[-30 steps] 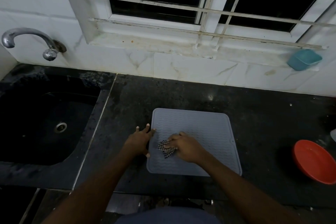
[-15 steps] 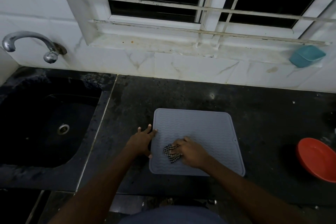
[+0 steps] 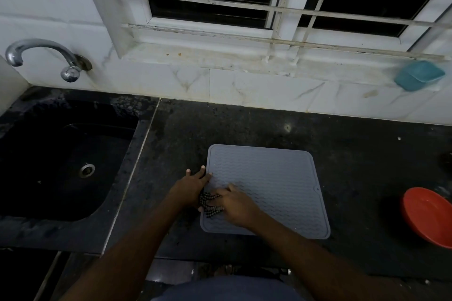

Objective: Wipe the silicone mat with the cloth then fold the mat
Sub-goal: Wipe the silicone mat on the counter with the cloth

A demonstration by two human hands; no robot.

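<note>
Right hand (image 3: 233,205) presses the bunched checkered cloth (image 3: 209,205) onto the grey mat (image 3: 269,190) near its left edge; left hand (image 3: 190,187) lies flat, fingers spread, on that edge. No writing readable anywhere.

**Item count, worktop and surroundings**

On the worktop (image 3: 342,154): 1 grey mat (image 3: 274,183), near the front edge; 1 checked cloth (image 3: 210,204), at the mat's left edge; 1 red bowl (image 3: 428,216), at the right edge. Hands: 2, left hand (image 3: 189,187) and right hand (image 3: 236,204). Left end: 1 sink (image 3: 61,159), 1 tap (image 3: 49,56). Window ledge: 1 teal container (image 3: 418,76).
</note>
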